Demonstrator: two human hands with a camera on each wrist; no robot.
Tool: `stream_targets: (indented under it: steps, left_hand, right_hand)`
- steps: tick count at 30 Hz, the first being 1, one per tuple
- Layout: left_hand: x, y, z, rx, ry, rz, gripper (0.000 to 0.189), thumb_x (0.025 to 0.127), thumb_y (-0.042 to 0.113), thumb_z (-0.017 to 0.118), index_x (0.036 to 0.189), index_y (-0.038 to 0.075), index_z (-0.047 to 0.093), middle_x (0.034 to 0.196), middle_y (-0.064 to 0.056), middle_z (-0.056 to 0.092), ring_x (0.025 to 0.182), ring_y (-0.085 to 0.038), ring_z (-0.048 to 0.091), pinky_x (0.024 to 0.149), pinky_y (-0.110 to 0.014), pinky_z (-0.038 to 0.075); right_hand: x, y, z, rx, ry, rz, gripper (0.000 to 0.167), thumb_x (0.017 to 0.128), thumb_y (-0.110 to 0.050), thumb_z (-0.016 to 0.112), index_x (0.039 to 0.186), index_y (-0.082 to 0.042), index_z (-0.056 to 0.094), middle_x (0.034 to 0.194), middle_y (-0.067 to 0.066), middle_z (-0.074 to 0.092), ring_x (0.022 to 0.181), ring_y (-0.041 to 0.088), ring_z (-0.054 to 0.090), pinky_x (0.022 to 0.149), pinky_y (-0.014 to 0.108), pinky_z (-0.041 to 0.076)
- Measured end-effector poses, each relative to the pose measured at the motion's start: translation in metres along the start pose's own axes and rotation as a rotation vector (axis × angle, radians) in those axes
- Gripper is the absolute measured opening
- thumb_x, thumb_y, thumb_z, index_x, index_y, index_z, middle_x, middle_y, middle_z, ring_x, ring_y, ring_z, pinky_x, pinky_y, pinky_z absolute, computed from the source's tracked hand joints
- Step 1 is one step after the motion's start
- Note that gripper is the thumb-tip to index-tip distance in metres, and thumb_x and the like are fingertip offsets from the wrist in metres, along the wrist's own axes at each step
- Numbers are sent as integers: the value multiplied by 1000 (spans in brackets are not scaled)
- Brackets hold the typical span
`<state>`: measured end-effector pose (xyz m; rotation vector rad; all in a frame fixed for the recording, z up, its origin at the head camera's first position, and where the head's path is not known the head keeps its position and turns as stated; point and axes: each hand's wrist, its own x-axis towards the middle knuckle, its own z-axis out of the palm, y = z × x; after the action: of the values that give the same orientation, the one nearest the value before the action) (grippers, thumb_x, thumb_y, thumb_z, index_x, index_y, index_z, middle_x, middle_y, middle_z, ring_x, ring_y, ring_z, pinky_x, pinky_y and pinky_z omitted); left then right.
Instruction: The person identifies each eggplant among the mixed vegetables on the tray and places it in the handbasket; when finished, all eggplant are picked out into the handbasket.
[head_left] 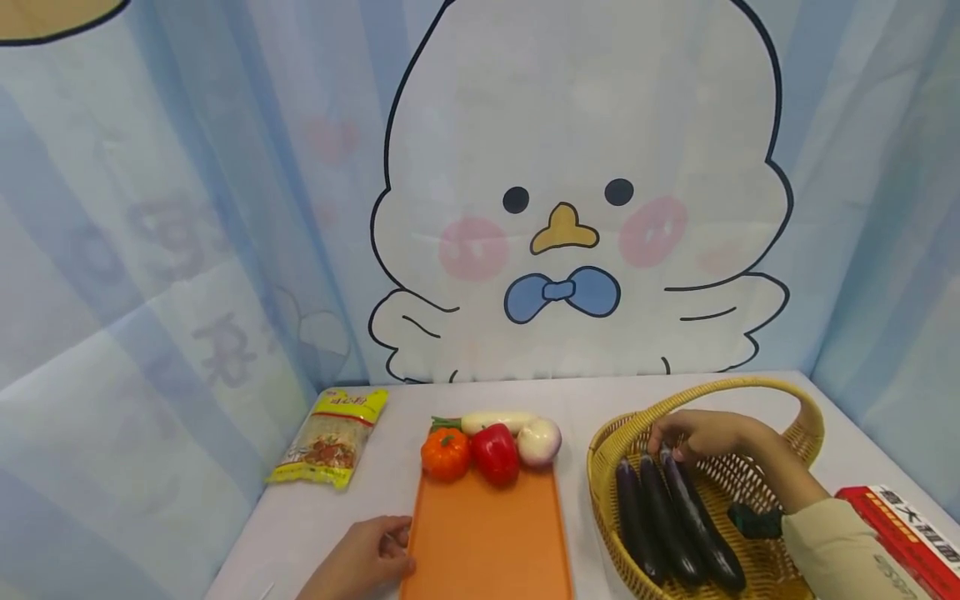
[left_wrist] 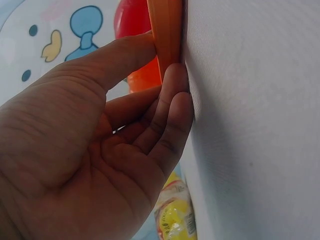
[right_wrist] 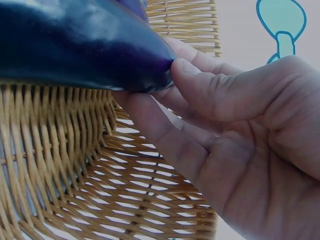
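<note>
Inside the wicker basket [head_left: 600, 492], on the right in the head view, several long dark eggplants lie side by side. My right hand [head_left: 701, 435] reaches over its rim and pinches the far end of the rightmost eggplant [head_left: 701, 525]. The right wrist view shows thumb and fingers around the tip of that eggplant [right_wrist: 90, 55]. An orange cutting board [head_left: 487, 542] lies flat at the front centre. At its left edge, my left hand [head_left: 367, 554] grips the side, thumb on top and fingers curled low against the edge, close to the table.
Across the board's far end sit an orange pumpkin [head_left: 446, 455], a red pepper [head_left: 495, 454], a purple-white onion [head_left: 539, 442] and a white radish [head_left: 498, 421]. A yellow food packet [head_left: 330, 437] lies back left. The basket's tall handle [head_left: 750, 383] arches near my right forearm; a red box [head_left: 911, 533] is beyond it.
</note>
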<state>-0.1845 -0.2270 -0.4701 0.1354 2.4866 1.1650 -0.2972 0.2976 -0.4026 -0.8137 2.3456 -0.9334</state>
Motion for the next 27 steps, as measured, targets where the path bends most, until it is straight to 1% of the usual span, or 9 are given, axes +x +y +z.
stream_targets:
  steps: [5,9,15,17,19,21,23,25,27]
  left_hand:
    - [4,-1,0,5,2,-5,57,82,16,80,129,-9,57,91,0,62,79,-16,60,74,-36,54]
    - [5,-2,0,11,9,-31,58,83,16,80,129,-9,57,91,-1,61,78,-16,59,74,-35,54]
    - [6,-5,-1,-6,17,-34,60,82,18,81,129,-10,56,92,-1,61,79,-17,59,75,-36,54]
    - [7,-6,-2,-7,24,-39,60,82,20,81,129,-9,57,92,-1,61,79,-17,59,75,-37,53]
    - [6,-8,-2,-11,24,-48,60,82,21,81,129,-8,58,92,-1,62,80,-17,59,75,-37,53]
    - [5,-10,-2,-19,18,-55,60,82,21,81,129,-8,58,92,-1,62,80,-17,59,74,-37,53]
    - [5,-12,0,-31,12,-69,58,82,20,80,128,-7,58,92,-1,61,80,-17,59,73,-37,53]
    - [4,-14,1,-46,0,-75,57,83,17,79,129,-8,58,92,-1,61,79,-17,60,72,-37,53]
    - [3,-14,2,-51,-7,-81,55,84,16,78,129,-8,57,92,-1,61,79,-17,60,72,-36,53]
  right_hand:
    - [1,4,2,-5,8,-55,33,81,10,57,112,0,65,104,11,60,82,21,54,67,31,49]
    - [5,6,3,-25,7,-98,33,83,9,57,114,1,64,109,13,60,87,22,55,70,31,49]
    - [10,8,4,16,18,-71,35,84,9,55,118,4,62,112,18,59,91,27,57,70,35,52]
    - [11,8,4,28,29,-47,36,84,9,54,119,5,60,115,19,58,94,30,58,71,39,53]
    - [9,6,7,6,47,-9,36,85,8,55,121,5,59,117,20,58,99,36,58,75,45,53]
    - [4,0,10,-52,68,17,33,90,5,57,123,4,58,119,22,58,105,42,58,81,52,51]
    - [-5,-9,15,-141,104,26,33,93,-2,60,126,1,58,121,20,59,111,43,56,86,55,49]
    - [-17,-21,19,-229,158,10,35,96,-11,63,129,-2,58,123,18,58,112,42,57,87,57,48]
    - [-32,-35,25,-313,233,-45,37,96,-18,65,130,-5,58,125,15,58,110,38,58,85,52,51]
